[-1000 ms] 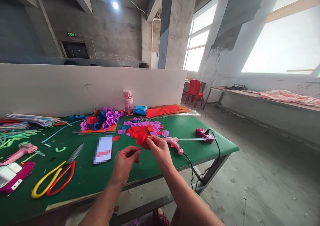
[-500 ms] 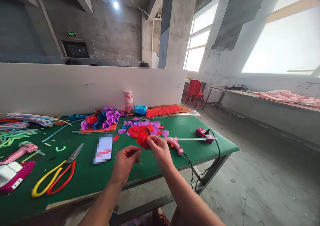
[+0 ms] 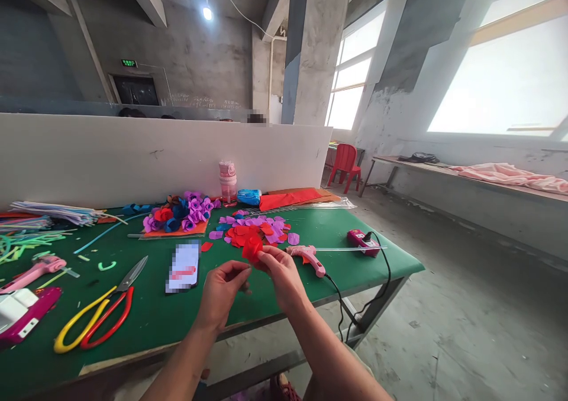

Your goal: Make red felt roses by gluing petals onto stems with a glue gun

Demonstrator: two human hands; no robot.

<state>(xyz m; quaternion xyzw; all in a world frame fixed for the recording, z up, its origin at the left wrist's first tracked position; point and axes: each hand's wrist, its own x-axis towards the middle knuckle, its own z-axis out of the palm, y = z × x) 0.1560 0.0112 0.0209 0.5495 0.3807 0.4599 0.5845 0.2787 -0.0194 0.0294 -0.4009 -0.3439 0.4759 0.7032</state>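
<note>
A red paper flower (image 3: pixel 252 249) is pinched between the thumb and fingers of my right hand (image 3: pixel 283 275), above the near part of the green table. My left hand (image 3: pixel 223 288) is just left of it, apart from the flower, thumb and fingertips pressed together; whatever they hold, if anything, is too small to make out. Behind the flower lies a pile of loose red and purple petals (image 3: pixel 277 226). A pink hot glue gun (image 3: pixel 313 259) with a clear glue stick rests just beyond my right hand. To the left of my left hand is a phone (image 3: pixel 183 266) with a blurred screen.
Scissors (image 3: pixel 116 303) with yellow and red handles lie on the left, near another pink glue gun (image 3: pixel 38 271). Finished paper flowers (image 3: pixel 177 212), a pink bottle (image 3: pixel 228 182) and red sheets (image 3: pixel 290 198) line the back. A power socket (image 3: pixel 362 241) with a cable sits right.
My right hand has turned slightly, and the red flower shows a rounder side. My left hand stays almost in place. The view has tilted a little.
</note>
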